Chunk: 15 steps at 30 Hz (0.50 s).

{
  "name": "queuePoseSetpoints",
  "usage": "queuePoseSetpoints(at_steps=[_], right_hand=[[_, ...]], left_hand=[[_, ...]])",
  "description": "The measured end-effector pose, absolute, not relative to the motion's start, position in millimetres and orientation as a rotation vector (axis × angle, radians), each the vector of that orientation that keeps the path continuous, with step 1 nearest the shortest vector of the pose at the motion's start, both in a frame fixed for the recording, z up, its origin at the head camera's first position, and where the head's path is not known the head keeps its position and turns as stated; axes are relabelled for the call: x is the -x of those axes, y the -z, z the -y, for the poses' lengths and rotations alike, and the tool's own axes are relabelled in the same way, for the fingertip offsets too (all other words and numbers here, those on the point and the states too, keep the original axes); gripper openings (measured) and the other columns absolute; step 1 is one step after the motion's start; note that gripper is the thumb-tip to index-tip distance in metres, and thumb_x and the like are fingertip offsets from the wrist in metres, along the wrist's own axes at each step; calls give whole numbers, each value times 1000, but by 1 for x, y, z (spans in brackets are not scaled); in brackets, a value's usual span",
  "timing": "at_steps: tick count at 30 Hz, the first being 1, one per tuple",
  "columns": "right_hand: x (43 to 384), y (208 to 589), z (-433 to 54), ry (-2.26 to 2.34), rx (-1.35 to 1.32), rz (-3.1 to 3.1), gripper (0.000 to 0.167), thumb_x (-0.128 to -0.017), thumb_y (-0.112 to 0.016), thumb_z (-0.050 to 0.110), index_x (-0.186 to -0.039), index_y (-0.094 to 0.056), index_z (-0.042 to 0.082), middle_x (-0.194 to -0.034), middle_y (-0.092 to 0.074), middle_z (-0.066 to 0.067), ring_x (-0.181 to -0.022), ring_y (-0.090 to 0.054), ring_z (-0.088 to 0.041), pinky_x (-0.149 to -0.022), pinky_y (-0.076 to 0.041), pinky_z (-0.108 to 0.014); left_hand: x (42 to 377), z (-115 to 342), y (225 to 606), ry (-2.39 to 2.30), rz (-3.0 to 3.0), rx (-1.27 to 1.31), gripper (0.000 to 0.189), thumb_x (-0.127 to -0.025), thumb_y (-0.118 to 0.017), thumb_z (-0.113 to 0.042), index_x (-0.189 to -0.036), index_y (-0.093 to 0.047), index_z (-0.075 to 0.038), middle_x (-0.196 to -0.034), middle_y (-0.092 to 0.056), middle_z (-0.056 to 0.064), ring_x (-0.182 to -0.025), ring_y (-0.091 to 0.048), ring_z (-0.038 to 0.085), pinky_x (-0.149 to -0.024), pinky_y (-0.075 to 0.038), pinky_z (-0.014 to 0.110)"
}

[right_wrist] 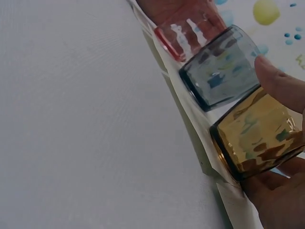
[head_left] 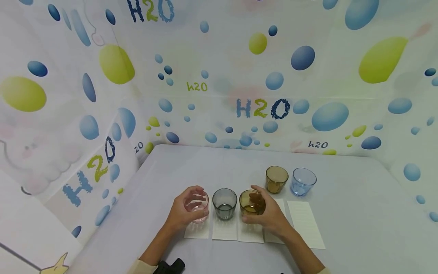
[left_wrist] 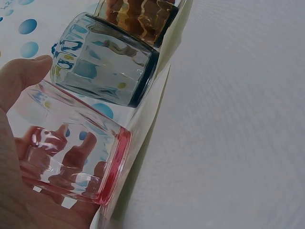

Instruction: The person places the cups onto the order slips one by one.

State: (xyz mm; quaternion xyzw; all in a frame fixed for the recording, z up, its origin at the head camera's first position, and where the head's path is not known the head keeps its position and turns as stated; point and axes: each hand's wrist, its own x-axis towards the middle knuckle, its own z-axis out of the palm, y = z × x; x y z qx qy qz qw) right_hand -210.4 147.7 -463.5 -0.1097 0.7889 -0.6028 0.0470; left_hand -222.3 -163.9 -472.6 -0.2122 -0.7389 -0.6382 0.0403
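My left hand curls round a clear pink glass tumbler, thumb near the rim and fingers showing through its side. To the right, my right hand grips an amber tumbler between thumb and fingers. Between these two stands a smoky grey tumbler, upright and touched by neither hand. All three glasses line up over white paper cards on the table. In the left wrist view, the pink tumbler's thick base sits right at the paper.
Behind my right hand stand a second amber tumbler and a light blue tumbler. Another white card lies at the right end of the row. A patterned sheet hangs behind the white-covered table.
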Motion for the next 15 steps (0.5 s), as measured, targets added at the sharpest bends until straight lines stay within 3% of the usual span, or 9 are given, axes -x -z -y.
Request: queuePoseSetpoints(at_steps=[4, 9, 15], right_hand=[[212, 461, -155, 1820, 463, -2405, 103, -75, -92, 23, -158, -31, 20, -147, -52, -14, -135, -49, -34, -111, -39, -55], [215, 458, -162, 1824, 625, -2445, 87, -87, -81, 21, -158, -31, 12, -154, -42, -26, -144, -38, -44, -111, -37, -65], [218, 455, -165, 1866, 730, -2515, 73, -96, -70, 12, -157, -31, 6, -154, -42, -25, -144, -38, -45, -111, -38, -62]], left_hand=[[221, 164, 473, 1961, 2262, 638, 65, -76, -84, -1, -133, -53, 5, -122, -64, 17, -114, -61, 41, -97, -56, 42], [221, 163, 471, 1945, 2279, 629, 64, -76, -84, -4, -132, -54, 2, -121, -64, 15, -114, -61, 39, -98, -56, 44], [222, 163, 471, 1930, 2300, 614, 63, -77, -85, -5, -132, -56, -2, -122, -65, 14, -114, -62, 37, -98, -55, 43]])
